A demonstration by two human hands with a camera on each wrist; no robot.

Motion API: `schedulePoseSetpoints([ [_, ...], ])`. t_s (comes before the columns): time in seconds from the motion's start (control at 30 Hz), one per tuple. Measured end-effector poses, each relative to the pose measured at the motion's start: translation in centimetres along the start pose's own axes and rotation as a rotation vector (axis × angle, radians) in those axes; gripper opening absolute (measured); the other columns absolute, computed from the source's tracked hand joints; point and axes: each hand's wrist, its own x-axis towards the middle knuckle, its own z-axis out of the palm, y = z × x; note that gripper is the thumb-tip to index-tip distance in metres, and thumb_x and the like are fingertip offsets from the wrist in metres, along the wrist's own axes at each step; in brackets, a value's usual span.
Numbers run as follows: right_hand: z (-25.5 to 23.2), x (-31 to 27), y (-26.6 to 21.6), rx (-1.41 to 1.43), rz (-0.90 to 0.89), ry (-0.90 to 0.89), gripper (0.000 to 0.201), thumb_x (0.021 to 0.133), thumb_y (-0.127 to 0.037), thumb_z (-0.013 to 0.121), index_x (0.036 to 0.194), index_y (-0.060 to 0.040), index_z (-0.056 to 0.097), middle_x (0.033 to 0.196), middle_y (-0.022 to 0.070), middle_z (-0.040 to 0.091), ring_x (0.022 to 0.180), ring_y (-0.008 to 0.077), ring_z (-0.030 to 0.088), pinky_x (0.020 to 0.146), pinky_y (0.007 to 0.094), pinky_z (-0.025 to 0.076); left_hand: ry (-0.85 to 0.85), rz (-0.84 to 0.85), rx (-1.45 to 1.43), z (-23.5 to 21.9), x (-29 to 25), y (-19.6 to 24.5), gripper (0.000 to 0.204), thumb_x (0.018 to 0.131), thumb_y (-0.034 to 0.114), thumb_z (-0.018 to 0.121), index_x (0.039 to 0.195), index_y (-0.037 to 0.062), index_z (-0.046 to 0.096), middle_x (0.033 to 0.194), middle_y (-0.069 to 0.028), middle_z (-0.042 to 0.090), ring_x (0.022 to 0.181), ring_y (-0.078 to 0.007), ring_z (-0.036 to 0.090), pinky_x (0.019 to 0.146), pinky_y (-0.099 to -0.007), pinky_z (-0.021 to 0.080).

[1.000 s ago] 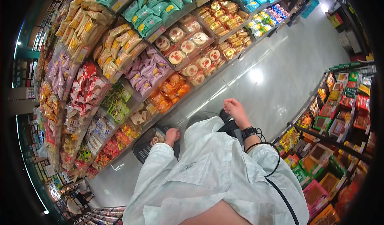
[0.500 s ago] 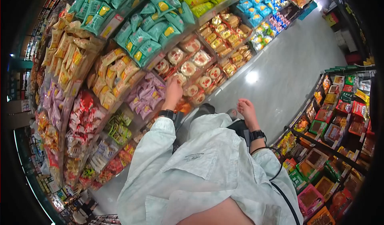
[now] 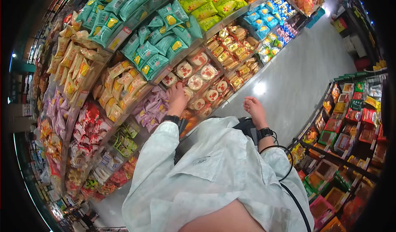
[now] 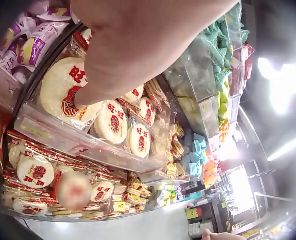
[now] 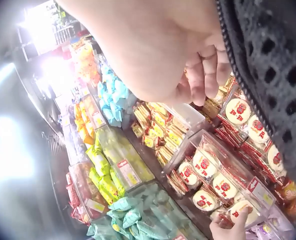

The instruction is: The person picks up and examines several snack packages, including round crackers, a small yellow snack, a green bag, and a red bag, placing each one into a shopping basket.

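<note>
- Clear plastic forms the bin [image 4: 108, 152], the landmark here: an open shelf compartment of round white crackers, each sealed in see-through wrap with red print.
- The near cracker pack [image 4: 58, 87] sits inside the bin, at its left end and close to the front wall. It is a flat disc, so it has no long axis; its printed face shows to the left wrist view.
- The left hand [image 3: 177, 98] is the nearer one by far. It reaches into the bin's left end from the front, and a fingertip lies over the pack's printed face. Hand and pack overlap, with little sideways offset between them.
- The left hand's fingers are partly bent around the pack's place. Whether they pinch it cannot be told, because the back of the pack is hidden.
- The right hand [image 3: 255, 108] hangs over the aisle floor [image 3: 284, 79], in front of the bin and well apart from it. Its fingers curl loosely and hold nothing that shows.
- Purple packets [image 3: 150, 110] adjoin the bin's left end, gold-wrapped snacks [image 3: 231, 46] its right end. Teal packets [image 3: 159, 38] rise behind it; a lower row of crackers [image 3: 212, 95] runs along its front.
</note>
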Motion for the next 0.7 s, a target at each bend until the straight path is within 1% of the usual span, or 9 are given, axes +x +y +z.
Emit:
schedulePoseSetpoints([
  [0.07, -0.3, 0.6, -0.4, -0.059, 0.015, -0.073, 0.017, 0.094, -0.014, 0.057, 0.109, -0.0062, 0.062, 0.091, 0.0019, 0.064, 0.079, 0.0089, 0.059, 0.072, 0.023, 0.048, 0.056, 0.03, -0.012, 0.1, -1.1, -0.2, 0.05, 0.071, 0.015, 0.078, 0.113, 0.0058, 0.051, 0.11, -0.0171, 0.057, 0.111, -0.0361, 0.054, 0.098, -0.0473, 0.038],
  [0.1, -0.3, 0.5, -0.9, -0.104, 0.029, -0.114, 0.017, 0.094, -0.014, 0.058, 0.109, -0.0062, 0.062, 0.091, 0.002, 0.064, 0.08, 0.009, 0.059, 0.072, 0.0231, 0.048, 0.085, 0.02, -0.081, -0.6, -1.9, 0.3, 0.039, 0.075, 0.01, 0.074, 0.107, 0.0059, 0.051, 0.101, -0.0173, 0.059, 0.1, -0.0371, 0.058, 0.088, -0.0461, 0.045],
  [0.23, -2.0, 1.3, -0.8, -0.193, 0.065, -0.269, 0.018, 0.096, -0.016, 0.057, 0.111, -0.0073, 0.062, 0.094, 0.0009, 0.065, 0.083, 0.0086, 0.06, 0.076, 0.0233, 0.048, 0.127, -0.061, -0.297, -3.3, -6.4, 4.2, 0.032, 0.08, 0.011, 0.071, 0.103, 0.0035, 0.05, 0.098, -0.0188, 0.058, 0.095, -0.04, 0.06, 0.077, -0.0451, 0.049],
  [0.33, -2.8, 0.8, -0.6, -0.197, 0.054, -0.381, 0.022, 0.095, -0.019, 0.059, 0.114, -0.0064, 0.061, 0.098, 0.0017, 0.065, 0.087, 0.0092, 0.061, 0.078, 0.0243, 0.048, 0.199, -0.137, -0.475, -4.6, -11.1, 8.3, 0.033, 0.081, 0.013, 0.072, 0.104, 0.0031, 0.052, 0.1, -0.0186, 0.06, 0.096, -0.0397, 0.059, 0.078, -0.0438, 0.049],
  [0.37, -2.7, 0.2, -0.6, -0.22, 0.072, -0.444, 0.025, 0.095, -0.02, 0.06, 0.116, -0.0061, 0.061, 0.099, 0.0019, 0.065, 0.089, 0.0096, 0.061, 0.08, 0.0249, 0.048, 0.204, -0.174, -0.491, -4.9, -12.7, 9.7, 0.035, 0.081, 0.015, 0.074, 0.108, 0.003, 0.054, 0.098, -0.0152, 0.062, 0.09, -0.0311, 0.062, 0.077, -0.0395, 0.049],
  [0.47, -1.8, -1.8, -0.4, -0.284, 0.115, -0.643, 0.031, 0.095, -0.024, 0.062, 0.12, -0.0053, 0.06, 0.104, 0.0021, 0.066, 0.094, 0.0105, 0.062, 0.083, 0.0263, 0.048, 0.089, -0.335, -0.679, -4.4, -17.3, 13.5, 0.038, 0.082, 0.017, 0.076, 0.11, 0.0031, 0.056, 0.095, -0.011, 0.063, 0.086, -0.0199, 0.063, 0.077, -0.0346, 0.05],
  [0.5, -1.5, -2.8, -0.2, -0.31, 0.126, -0.716, 0.033, 0.095, -0.025, 0.062, 0.121, -0.0052, 0.059, 0.105, 0.002, 0.066, 0.096, 0.0107, 0.062, 0.084, 0.0266, 0.048, 0.074, -0.356, -0.809, -3.4, -18.7, 14.2, 0.04, 0.083, 0.019, 0.077, 0.113, 0.0026, 0.057, 0.095, -0.0079, 0.065, 0.087, -0.0126, 0.061, 0.079, -0.0302, 0.049],
  [0.57, -1.5, -3.9, 1.1, -0.341, 0.183, -0.87, 0.037, 0.095, -0.028, 0.062, 0.125, -0.0055, 0.057, 0.109, 0.0018, 0.066, 0.099, 0.0112, 0.062, 0.086, 0.0272, 0.048, 0.044, -0.364, -0.886, -3.2, -20.9, 16.3, 0.034, 0.086, 0.015, 0.074, 0.113, 0.0018, 0.056, 0.101, -0.007, 0.066, 0.092, -0.0124, 0.061, 0.083, -0.0285, 0.049],
  [0.7, -1.7, -5.4, 3.4, -0.321, 0.284, -0.962, 0.028, 0.097, -0.026, 0.061, 0.117, -0.0056, 0.062, 0.107, 0.0008, 0.066, 0.099, 0.0107, 0.062, 0.086, 0.0264, 0.047, 0.025, -0.515, -0.905, -4.0, -24.3, 19.5, 0.027, 0.09, 0.013, 0.069, 0.111, 0.001, 0.056, 0.102, -0.0059, 0.065, 0.093, -0.0116, 0.061, 0.083, -0.028, 0.05],
])
